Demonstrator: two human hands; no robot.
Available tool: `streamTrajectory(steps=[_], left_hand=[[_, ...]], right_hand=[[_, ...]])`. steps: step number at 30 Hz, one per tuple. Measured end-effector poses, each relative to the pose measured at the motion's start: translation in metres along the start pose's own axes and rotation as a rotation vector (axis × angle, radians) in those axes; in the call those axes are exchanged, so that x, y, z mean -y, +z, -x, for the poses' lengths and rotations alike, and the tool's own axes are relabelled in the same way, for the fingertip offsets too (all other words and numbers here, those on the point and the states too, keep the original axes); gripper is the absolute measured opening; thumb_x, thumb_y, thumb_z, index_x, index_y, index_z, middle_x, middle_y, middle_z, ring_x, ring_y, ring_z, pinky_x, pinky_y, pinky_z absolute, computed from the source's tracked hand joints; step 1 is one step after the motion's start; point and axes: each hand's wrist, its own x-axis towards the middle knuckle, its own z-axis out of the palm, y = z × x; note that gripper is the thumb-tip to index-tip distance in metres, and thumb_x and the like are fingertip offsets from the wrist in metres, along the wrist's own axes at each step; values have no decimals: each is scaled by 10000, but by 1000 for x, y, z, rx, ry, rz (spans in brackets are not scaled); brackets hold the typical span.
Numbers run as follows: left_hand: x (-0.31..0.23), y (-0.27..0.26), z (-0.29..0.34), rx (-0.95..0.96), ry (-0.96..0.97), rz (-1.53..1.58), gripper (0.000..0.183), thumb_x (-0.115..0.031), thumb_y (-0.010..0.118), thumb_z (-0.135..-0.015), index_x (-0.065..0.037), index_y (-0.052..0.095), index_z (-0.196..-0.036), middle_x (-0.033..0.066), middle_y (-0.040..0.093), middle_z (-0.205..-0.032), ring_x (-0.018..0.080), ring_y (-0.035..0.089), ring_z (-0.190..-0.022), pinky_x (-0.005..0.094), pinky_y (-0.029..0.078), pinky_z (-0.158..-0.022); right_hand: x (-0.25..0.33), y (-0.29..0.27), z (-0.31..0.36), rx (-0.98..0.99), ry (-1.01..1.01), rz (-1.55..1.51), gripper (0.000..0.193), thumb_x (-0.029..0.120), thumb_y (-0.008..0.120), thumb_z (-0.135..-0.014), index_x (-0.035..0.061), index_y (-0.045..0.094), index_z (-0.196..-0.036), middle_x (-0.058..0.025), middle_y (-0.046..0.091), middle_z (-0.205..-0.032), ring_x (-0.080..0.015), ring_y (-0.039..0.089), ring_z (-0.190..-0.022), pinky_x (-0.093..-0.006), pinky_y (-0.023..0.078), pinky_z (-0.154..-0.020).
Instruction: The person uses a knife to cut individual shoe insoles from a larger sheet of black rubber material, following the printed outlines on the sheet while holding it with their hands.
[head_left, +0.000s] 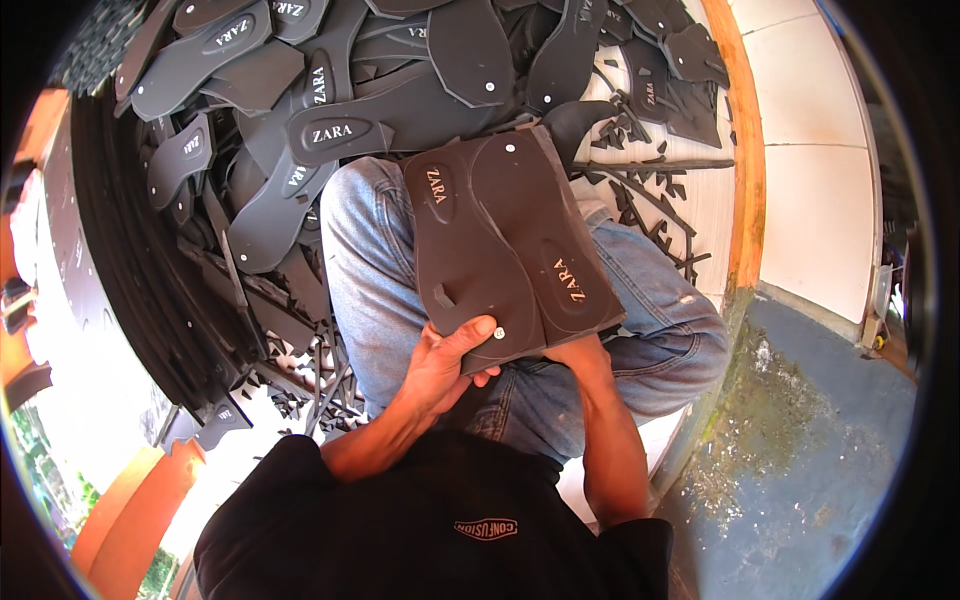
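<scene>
Pale floor (714,215) ends at right along an orange-brown wooden edging strip (749,170); large white tiles (808,90) beyond. Lower right: blue-grey floor (840,470), worn, with a greenish stain (765,400). Left side overexposed — strong light, orange uprights (140,520), greenery (38,465) probably outdoors.

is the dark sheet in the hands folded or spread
Spread: the dark sheet shows two sole outlines side by side, and the left hand grips its near edge.

Left hand (440,362) pinches, thumb (474,333) uppermost; right hand (580,352) is mostly hidden.
</scene>
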Motion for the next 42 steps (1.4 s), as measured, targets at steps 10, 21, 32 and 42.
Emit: streamTrajectory(steps=[10, 21, 32, 42], left_hand=[[6, 11, 5, 35, -18, 46, 255, -253, 671, -831, -42, 589, -948, 74, 622, -758, 148, 597, -540, 220, 445, -392], [14, 14, 9, 57, -24, 62, 235, -222, 643, -855, -35, 569, -976, 81, 619, -768, 155, 600, -533, 233, 453, -384], [22, 17, 7, 63, -21, 104, 230, -230, 657, -845, -43, 575, -950, 74, 616, -755, 165, 600, -528, 248, 454, -395], [27, 28, 5, 67, -35, 134, 242, -261, 658, -841, -45, 568, -904, 70, 605, -730, 174, 576, -517, 278, 429, -419]], right_hand=[[-5, -7, -7, -3, -73, 48, 347, 199, 661, -777, 11, 598, -1062, -134, 641, -867, -283, 614, -793, -390, 482, -695], [-5, 16, -8, -106, 44, 37, 347, 206, 662, -777, 4, 598, -1052, -131, 638, -835, -275, 607, -750, -384, 480, -664], [1, 42, -17, -196, 150, 48, 347, 213, 662, -777, -4, 599, -1042, -129, 634, -803, -267, 601, -706, -378, 479, -632], [3, 46, -27, -230, 187, 47, 349, 219, 663, -778, -10, 599, -1032, -127, 632, -774, -259, 595, -666, -373, 477, -603]])
